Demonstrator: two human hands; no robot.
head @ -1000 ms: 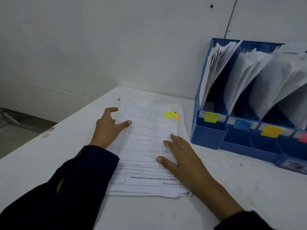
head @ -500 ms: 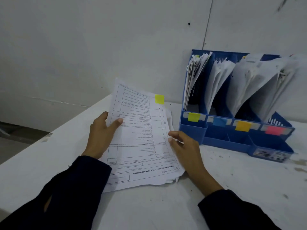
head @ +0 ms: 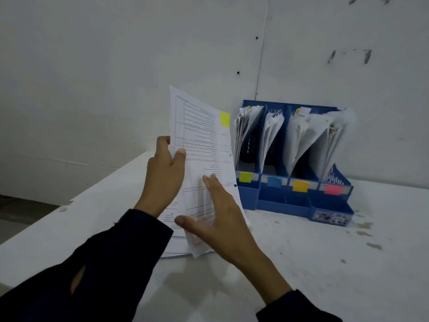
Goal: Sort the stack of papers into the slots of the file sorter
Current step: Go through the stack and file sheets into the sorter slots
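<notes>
Frame centre: left hand (head: 163, 173) grips one sheet (head: 204, 145) w/ one yellow tab (head: 225, 119), lifted nearly upright above the desk (head: 301, 263). Right hand (head: 220, 212), fingers spread wide, lies against the sheet's lower part. Centre right: one blue file sorter (head: 287, 203), four paper-filled slots w/ four tabs – yellow, blue, orange, pink.

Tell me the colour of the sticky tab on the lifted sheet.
Yellow-green tab, top right corner of the sheet; head view.

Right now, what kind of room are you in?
Probably an office or records room: a blue file sorter stuffed with papers and marked with colored tabs, a printed form in the left hand, and a plain white desk.
</notes>
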